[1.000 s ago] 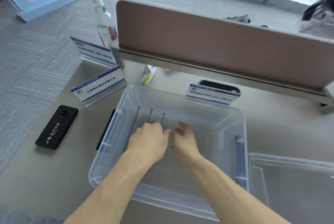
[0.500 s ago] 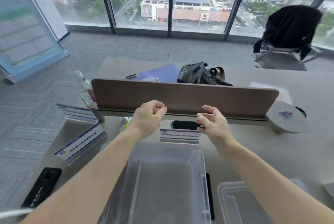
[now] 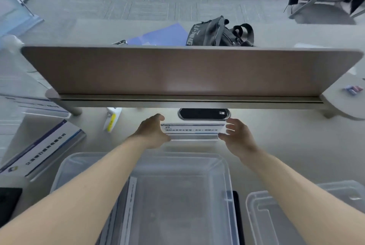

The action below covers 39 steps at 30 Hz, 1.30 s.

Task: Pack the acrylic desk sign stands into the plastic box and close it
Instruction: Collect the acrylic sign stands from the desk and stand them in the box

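An acrylic desk sign stand (image 3: 192, 131) with a blue-and-white printed card stands on the desk just beyond the clear plastic box (image 3: 65, 167). My left hand (image 3: 151, 133) grips its left end and my right hand (image 3: 238, 136) holds its right end, fingers curled around the edges. The box is open and lies under my forearms. Its clear lid (image 3: 276, 217) lies on the desk to the right. Two more sign stands are at the left: one (image 3: 41, 151) near the box, another (image 3: 37, 105) farther back.
A brown desk divider (image 3: 177, 71) runs across just behind the sign, with a black cable grommet (image 3: 203, 113) under it. A white and yellow item (image 3: 112, 119) lies at the left. A black phone (image 3: 8, 200) sits at the left edge. A bag (image 3: 213, 33) is beyond the divider.
My hands left the inside of the box, rose toward the divider, then came down onto the two ends of the sign stand behind the box. The camera tilted up and back down.
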Each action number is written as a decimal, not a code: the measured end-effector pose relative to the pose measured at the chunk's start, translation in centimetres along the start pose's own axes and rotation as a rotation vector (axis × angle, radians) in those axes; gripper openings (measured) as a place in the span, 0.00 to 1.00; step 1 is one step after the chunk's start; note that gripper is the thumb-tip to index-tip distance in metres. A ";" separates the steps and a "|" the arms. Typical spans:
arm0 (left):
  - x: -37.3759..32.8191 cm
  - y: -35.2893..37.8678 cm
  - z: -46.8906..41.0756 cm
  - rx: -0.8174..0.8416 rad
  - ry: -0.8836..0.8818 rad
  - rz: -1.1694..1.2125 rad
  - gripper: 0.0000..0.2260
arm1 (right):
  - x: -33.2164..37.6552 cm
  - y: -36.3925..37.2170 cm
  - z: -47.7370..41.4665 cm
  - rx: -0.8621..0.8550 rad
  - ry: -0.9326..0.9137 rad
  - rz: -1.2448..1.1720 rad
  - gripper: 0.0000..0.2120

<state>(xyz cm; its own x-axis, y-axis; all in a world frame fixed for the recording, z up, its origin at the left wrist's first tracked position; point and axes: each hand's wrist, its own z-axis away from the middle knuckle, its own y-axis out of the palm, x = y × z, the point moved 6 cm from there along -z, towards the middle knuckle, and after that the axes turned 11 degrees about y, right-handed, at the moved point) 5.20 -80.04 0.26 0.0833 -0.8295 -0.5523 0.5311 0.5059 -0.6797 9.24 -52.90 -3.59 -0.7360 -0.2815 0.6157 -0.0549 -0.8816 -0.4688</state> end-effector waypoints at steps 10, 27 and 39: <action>1.4 -0.1 -3.9 -0.130 0.281 -0.120 0.06 | 1.1 1.0 -1.1 -0.223 -0.228 0.160 0.06; -9.6 -19.9 16.6 -0.189 0.419 -0.150 0.06 | 15.5 -6.8 21.9 -0.014 -0.718 -0.383 0.04; -17.9 -22.3 28.7 -0.205 0.729 -0.362 0.06 | 19.8 -8.3 36.3 -0.134 -0.925 -0.235 0.07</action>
<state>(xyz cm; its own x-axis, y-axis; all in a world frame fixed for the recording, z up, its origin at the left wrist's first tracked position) 16.05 -83.24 39.17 -0.6664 -0.6234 -0.4090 0.2504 0.3296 -0.9103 19.58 -64.88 35.47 0.1238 -0.3413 0.9318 -0.2516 -0.9191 -0.3033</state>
